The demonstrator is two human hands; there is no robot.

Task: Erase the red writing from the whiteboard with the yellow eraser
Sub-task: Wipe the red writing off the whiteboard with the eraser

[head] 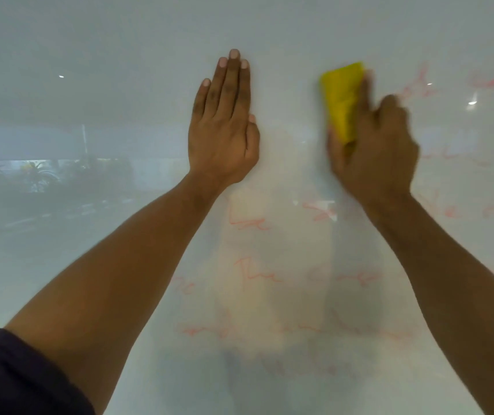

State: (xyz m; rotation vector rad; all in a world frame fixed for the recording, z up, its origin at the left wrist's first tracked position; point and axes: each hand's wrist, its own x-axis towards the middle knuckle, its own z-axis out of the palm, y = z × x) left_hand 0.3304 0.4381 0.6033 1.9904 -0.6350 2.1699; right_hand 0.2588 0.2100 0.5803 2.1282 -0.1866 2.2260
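Note:
The glossy whiteboard fills the whole view. My right hand presses the yellow eraser against the board at upper right; hand and eraser are motion-blurred. My left hand lies flat on the board to the left of the eraser, fingers together and pointing up, holding nothing. Faint red writing runs in several lines below both hands and further to the right of the eraser. The strip between the two hands looks wiped.
The left half of the board shows only dim reflections of a room and plants. A dark sleeve covers my left upper arm at the bottom left corner. No board edge or tray is visible.

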